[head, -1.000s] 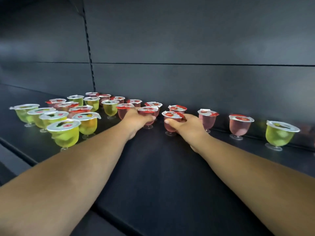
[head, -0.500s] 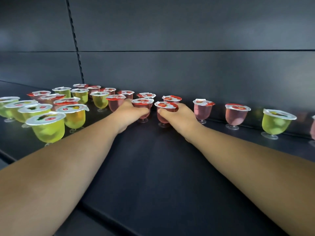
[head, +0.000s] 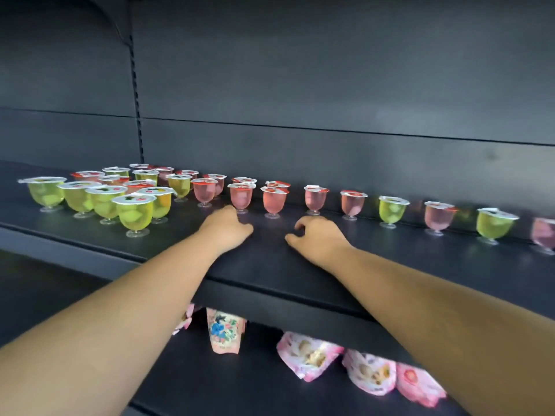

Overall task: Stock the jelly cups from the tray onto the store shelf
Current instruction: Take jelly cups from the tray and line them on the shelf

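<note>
Both hands sit over the dark shelf [head: 270,265], holding nothing. Left hand [head: 226,225]: fingers loosely curled, fingertips just short of a pink jelly cup [head: 241,197] at its 12 o'clock. Right hand [head: 318,237]: fingers curled, thumb apart, a second pink cup [head: 274,201] at its 11 o'clock. Green cups [head: 133,213] cluster at 9 o'clock. Snack packets [head: 309,354] lie on the lower shelf.

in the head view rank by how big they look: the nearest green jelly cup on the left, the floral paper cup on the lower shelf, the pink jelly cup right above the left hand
1. Floral paper cup, though partly hidden by the shelf edge.
2. Nearest green jelly cup, close behind; nearness inflates both.
3. Pink jelly cup above the left hand, plainly smallest, but farther away.
</note>
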A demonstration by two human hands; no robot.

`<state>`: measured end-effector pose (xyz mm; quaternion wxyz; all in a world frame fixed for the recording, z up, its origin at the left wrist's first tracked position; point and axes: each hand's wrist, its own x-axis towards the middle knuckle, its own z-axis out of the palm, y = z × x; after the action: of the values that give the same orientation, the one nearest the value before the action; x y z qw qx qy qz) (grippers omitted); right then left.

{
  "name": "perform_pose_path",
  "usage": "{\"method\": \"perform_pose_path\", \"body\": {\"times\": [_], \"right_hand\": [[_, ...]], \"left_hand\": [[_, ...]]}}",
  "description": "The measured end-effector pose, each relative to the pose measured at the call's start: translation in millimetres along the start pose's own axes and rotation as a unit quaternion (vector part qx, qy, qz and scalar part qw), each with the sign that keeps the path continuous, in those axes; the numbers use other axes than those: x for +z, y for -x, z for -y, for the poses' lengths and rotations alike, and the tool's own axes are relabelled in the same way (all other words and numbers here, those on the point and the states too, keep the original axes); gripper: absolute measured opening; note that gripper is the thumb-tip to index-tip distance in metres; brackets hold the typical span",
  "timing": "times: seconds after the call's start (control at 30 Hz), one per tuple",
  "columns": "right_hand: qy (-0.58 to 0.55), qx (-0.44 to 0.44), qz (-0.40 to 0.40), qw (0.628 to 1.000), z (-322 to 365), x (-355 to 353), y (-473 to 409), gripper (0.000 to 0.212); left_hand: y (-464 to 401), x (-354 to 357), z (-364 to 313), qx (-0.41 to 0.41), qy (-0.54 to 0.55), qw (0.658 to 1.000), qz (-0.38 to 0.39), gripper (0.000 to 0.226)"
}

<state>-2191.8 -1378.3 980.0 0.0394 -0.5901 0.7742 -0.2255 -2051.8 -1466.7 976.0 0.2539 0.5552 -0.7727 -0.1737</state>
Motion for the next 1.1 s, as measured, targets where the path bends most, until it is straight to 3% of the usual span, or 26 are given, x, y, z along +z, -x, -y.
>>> {"method": "perform_pose_path", "body": {"times": [0.23,0.37,0.5,0.77,1.1], "right_hand": [[0.059,-0.067,-0.027,0.996,-4.9,-32.9,167.1,0.033],[0.12,-0.102,-0.058,0.986,-4.4,-36.9,263.6,0.036],[0.111,-0.103,-0.06,0.987,-1.3,-31.3,334.9,0.034],[0.08,-0.088,-0.009,0.993,23.3,5.1,414.5,0.041],[0.069,-0.04,0.156,0.985,70.9,155.3,431.4,0.041]], "left_hand": [[158.1,-12.4,-12.1,0.156,-0.094,0.983,-0.019,0.039],[261.8,-26.3,-12.0,0.265,-0.204,0.941,-0.043,0.041],[346.6,-45.7,-13.0,0.303,-0.256,0.918,-0.022,0.039],[421.7,-62.9,41.7,0.22,-0.284,0.932,0.043,0.041],[443.9,-9.8,228.0,0.077,-0.206,0.962,0.163,0.041]]}}
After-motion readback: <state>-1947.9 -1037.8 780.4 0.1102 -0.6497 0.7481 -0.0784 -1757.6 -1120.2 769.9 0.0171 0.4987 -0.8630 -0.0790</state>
